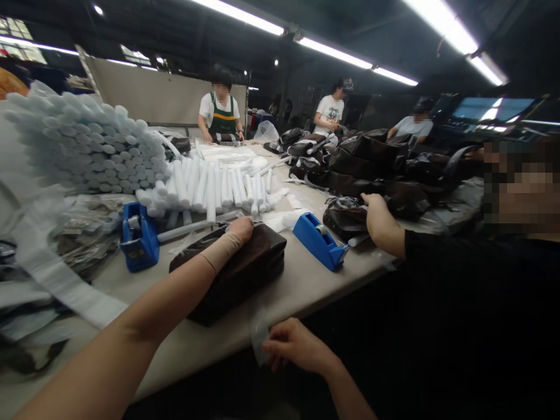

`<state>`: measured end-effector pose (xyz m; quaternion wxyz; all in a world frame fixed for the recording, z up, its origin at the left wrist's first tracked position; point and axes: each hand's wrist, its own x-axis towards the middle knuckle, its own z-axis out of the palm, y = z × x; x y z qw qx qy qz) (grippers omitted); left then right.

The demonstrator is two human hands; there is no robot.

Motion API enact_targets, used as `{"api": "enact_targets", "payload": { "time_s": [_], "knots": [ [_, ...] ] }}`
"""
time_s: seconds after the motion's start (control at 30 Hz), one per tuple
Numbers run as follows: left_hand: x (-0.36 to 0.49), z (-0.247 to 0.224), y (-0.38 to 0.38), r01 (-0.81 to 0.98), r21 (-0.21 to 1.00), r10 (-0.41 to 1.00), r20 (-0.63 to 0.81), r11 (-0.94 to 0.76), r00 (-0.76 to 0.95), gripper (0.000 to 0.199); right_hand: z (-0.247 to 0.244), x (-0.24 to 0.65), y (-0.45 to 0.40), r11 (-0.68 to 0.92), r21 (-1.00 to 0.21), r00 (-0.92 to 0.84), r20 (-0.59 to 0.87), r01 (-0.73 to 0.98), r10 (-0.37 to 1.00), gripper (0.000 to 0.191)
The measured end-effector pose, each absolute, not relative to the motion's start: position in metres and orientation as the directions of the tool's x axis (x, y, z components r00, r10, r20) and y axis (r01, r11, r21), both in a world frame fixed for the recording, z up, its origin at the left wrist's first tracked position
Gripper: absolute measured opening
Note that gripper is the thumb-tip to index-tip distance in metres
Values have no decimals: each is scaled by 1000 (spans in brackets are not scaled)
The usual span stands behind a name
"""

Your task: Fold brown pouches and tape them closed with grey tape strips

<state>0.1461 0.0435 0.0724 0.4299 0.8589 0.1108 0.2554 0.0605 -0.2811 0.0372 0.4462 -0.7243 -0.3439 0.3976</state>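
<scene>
My left hand point(240, 229), with a beige sleeve on the forearm, lies on top of a dark brown bag point(231, 269) wrapped in glossy plastic. Its fingers press near the bag's far edge. My right hand point(295, 345) is at the table's near edge, pinching a strip of transparent plastic film point(260, 338). A blue tape dispenser point(319, 240) stands between my hands and farther forward. A second blue tape dispenser point(139, 236) is just left of my left hand.
White foam tubes point(210, 189) lie loose and in a large stack on the pale worktable point(306, 297). Dark bags point(371, 166) are piled at the right, where a black-sleeved co-worker's hand point(378, 217) touches one. Other workers stand beyond the table.
</scene>
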Motion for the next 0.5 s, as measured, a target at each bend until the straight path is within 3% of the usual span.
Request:
{"api": "enact_targets", "payload": {
  "time_s": [0.03,0.1,0.13,0.2,0.3,0.37,0.5],
  "knots": [
    [140,68,36,-29,785,397,344,-619,851,22,48,65,-281,-358,-896,502,-189,264,844,41],
    [128,64,22,-25,761,370,343,-648,863,15,73,85,-275,-331,-743,657,189,582,730,48],
    [123,64,17,-36,753,353,349,-657,868,11,85,98,-270,-320,-602,621,396,732,677,59],
    [116,67,9,-65,743,313,358,-666,880,9,102,126,-255,-242,-307,381,558,920,738,83],
    [111,73,3,-102,748,262,352,-656,898,9,108,155,-230,-5,-50,26,430,999,903,86],
    [109,76,3,-108,764,255,341,-637,905,8,104,162,-217,109,-13,-99,336,994,937,80],
    [114,74,6,-110,826,311,327,-553,892,21,90,162,-207,184,14,-180,270,983,946,78]
  ]
}}
